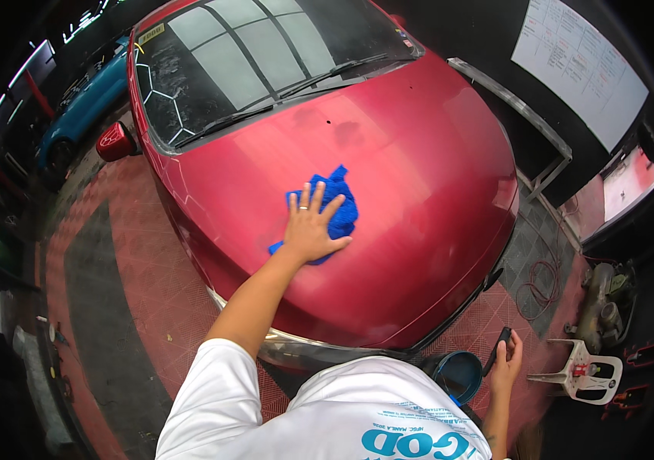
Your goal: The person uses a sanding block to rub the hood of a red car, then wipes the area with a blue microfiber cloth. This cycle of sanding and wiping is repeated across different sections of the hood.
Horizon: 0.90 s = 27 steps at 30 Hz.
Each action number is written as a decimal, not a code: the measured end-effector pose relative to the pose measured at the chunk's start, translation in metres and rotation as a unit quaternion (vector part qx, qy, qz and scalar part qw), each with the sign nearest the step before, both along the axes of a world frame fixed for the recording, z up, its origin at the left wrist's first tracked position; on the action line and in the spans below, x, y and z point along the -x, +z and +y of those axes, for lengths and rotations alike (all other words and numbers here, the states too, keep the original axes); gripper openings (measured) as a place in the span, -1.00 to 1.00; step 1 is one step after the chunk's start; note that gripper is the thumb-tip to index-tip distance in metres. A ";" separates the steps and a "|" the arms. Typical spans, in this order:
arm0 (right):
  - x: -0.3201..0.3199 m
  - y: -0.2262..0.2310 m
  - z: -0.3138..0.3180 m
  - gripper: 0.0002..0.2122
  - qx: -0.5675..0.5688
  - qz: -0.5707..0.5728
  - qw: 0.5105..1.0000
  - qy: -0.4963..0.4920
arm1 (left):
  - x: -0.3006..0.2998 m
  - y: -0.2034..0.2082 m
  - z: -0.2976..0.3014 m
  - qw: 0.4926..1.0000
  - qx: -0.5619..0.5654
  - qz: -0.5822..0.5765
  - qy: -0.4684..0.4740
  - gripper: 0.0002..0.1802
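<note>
My left hand (314, 228) lies flat with spread fingers on a crumpled blue microfiber cloth (344, 215), pressing it against the red car hood (411, 230). A ring shows on one finger. Part of the cloth sticks out past my fingertips and beside my wrist. Low on the right, my right hand (506, 365) is closed around a slim black handle-like object (499, 346); its exact kind is hard to make out. Just left of that hand is a dark blue bucket (459, 374), partly hidden by my white shirt.
The windshield (242, 57) with its wipers and a red side mirror (115, 142) lie beyond the hood. A white plastic chair (589, 368), a compressor-like machine (607, 307) and a coiled hose (539, 287) are at right. A blue car (85, 111) stands far left.
</note>
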State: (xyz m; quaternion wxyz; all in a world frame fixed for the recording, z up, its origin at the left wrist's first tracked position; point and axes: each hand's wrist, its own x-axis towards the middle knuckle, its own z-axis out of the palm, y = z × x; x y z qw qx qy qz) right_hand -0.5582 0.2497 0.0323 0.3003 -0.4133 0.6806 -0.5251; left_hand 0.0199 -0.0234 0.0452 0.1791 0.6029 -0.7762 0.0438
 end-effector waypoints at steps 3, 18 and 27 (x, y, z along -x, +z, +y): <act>0.000 0.011 0.016 -0.50 -0.005 0.004 1.000 -0.014 | 0.052 -0.002 -0.026 0.996 -0.039 -0.002 -0.075 0.29; -0.007 0.015 0.085 -0.49 -0.005 0.027 0.992 -0.126 | 0.242 -0.051 0.038 0.924 -0.136 -0.096 -0.345 -0.03; -0.046 0.012 0.044 -0.51 -0.030 0.018 0.998 -0.055 | 0.102 -0.055 0.120 0.945 -0.049 0.132 -0.297 -0.45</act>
